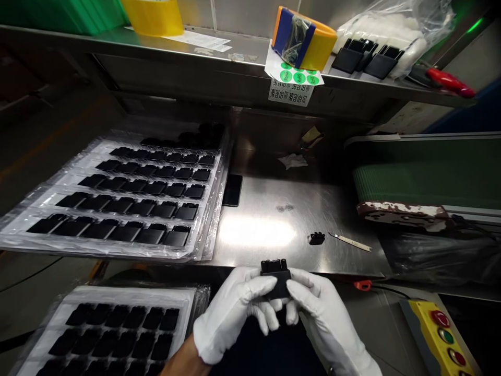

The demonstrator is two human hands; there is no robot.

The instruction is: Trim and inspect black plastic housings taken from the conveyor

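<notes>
Between my two white-gloved hands, just in front of the bench's near edge, I hold a small black plastic housing (pixel 277 277) with a raised upper end. My left hand (pixel 246 297) grips its left side, thumb across the front. On the right side my right hand (pixel 313 300) pinches it, with the fingers partly behind. Beyond it on the steel bench (pixel 254 250) lies a small black part (pixel 317 238), and beside that a thin pale-handled tool (pixel 350 241) with a pointed tip.
At left, a clear plastic tray (pixel 117 250) carries rows of black housings; another filled tray (pixel 188 300) sits lower. A dark phone (pixel 233 190) lies beside the upper tray. At right are a green conveyor belt (pixel 430 169) and a yellow button box (pixel 442 334). A shelf (pixel 235 60) spans the back.
</notes>
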